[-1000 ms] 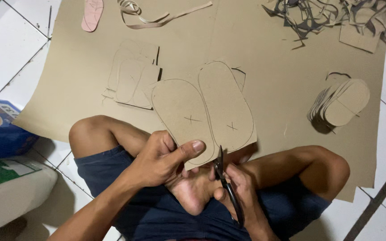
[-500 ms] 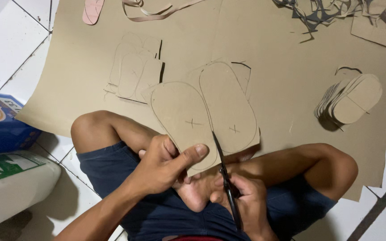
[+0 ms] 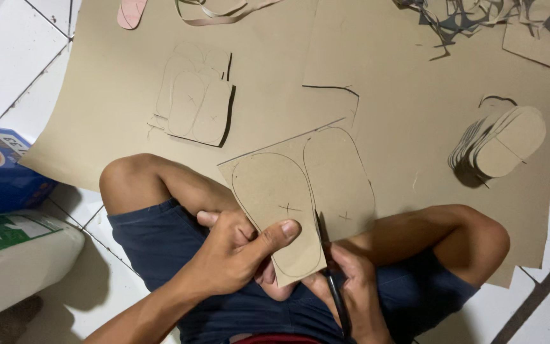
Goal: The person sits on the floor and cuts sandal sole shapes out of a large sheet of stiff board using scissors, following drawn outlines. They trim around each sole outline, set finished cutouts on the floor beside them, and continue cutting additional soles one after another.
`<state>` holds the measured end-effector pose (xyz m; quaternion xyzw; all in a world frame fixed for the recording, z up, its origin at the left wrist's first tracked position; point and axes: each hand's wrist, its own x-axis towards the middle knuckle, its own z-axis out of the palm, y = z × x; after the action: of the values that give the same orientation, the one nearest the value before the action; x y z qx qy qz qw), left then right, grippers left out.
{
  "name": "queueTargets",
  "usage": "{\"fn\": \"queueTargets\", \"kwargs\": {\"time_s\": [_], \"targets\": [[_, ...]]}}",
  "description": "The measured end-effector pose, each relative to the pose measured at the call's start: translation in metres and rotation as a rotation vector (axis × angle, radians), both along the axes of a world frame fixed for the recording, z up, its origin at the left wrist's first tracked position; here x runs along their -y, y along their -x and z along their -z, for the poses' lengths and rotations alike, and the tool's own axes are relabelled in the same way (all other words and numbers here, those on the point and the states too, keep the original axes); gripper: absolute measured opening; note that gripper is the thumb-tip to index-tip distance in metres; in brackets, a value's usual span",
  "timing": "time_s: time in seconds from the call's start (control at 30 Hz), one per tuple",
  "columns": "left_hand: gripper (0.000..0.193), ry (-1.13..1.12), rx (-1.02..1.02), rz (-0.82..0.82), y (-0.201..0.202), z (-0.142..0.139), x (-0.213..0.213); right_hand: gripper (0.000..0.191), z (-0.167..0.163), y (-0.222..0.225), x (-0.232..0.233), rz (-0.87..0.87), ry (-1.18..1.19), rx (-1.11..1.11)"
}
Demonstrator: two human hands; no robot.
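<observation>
Tan cardboard piece (image 3: 300, 191) with two pencilled sole outlines, each marked by a dark cross. Black-handled metal scissors (image 3: 333, 286). Large tan cardboard sheet (image 3: 383, 76) over white tiled floor (image 3: 1, 57) with dark grout lines. Navy shorts (image 3: 160, 248). Pink sole-shaped cutout (image 3: 130, 11).

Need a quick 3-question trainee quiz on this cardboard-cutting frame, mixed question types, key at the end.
1. True or false: the left hand pinches the cardboard piece with its thumb on top.
2. Which tool does the right hand hold? A) knife B) scissors C) pencil
3. Where does the stack of cut soles lie: on the person's right or left?

Key:
1. True.
2. B; the blades sit between the two sole outlines drawn on the piece.
3. On the person's right, on the brown cardboard sheet.
</observation>
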<state>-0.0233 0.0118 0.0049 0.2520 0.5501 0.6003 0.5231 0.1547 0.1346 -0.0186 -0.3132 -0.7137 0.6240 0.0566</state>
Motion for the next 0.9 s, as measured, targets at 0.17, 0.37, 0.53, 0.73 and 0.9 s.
{"fn": "queueTargets", "kwargs": {"time_s": [0.17,0.37,0.53,0.73,0.9], "targets": [[0.055,0.093,0.037,-0.011,-0.005,0.004,0.002,0.024,0.006,-0.007,0.003,0.010,0.004,-0.055],[0.055,0.103,0.095,-0.048,-0.013,0.013,0.001,0.020,0.033,-0.020,0.010,0.065,-0.067,-0.212],[0.040,0.010,0.004,-0.066,-0.005,0.015,-0.002,0.015,0.037,-0.027,0.006,0.110,0.194,0.108],[0.044,0.147,0.035,-0.018,0.003,0.008,-0.005,0.026,0.031,-0.030,-0.024,-0.097,0.250,0.111],[0.030,0.084,0.022,-0.101,-0.018,0.002,-0.006,0.035,0.038,-0.024,-0.007,0.009,0.007,-0.104]]}}
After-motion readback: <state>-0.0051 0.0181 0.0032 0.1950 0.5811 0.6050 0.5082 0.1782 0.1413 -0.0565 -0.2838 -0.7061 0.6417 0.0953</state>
